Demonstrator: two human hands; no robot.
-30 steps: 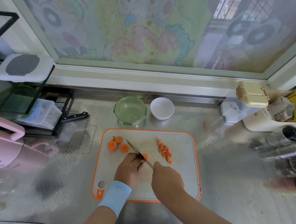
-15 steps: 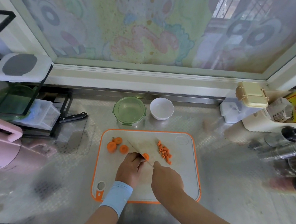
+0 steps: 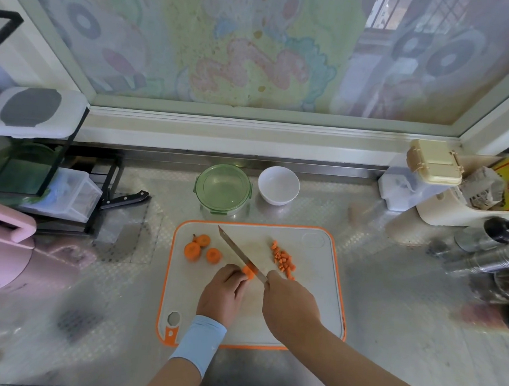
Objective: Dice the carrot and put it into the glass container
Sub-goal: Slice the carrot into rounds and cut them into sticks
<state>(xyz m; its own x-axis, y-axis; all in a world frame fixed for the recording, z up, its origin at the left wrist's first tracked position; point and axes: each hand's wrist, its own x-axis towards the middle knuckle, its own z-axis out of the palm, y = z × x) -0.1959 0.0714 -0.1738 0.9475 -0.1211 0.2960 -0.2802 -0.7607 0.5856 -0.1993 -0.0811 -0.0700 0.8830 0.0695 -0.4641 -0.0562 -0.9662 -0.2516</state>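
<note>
Head view: left fingers [image 3: 234, 278] curl onto carrot piece [image 3: 248, 272].

Two forearms come in from the lower edge, angling toward each other; the left hand [image 3: 223, 296] lies knuckles up, its fingers [image 3: 236, 277] curled and holding down a carrot piece [image 3: 249, 273]; a pale blue band [image 3: 197, 344] wraps that wrist; the right hand [image 3: 290, 304] sits just beside it, back of the hand up, closed round the handle of the knife [image 3: 240, 253], the handle hidden in the fist; the right forearm is bare and runs off to the lower right.
</note>
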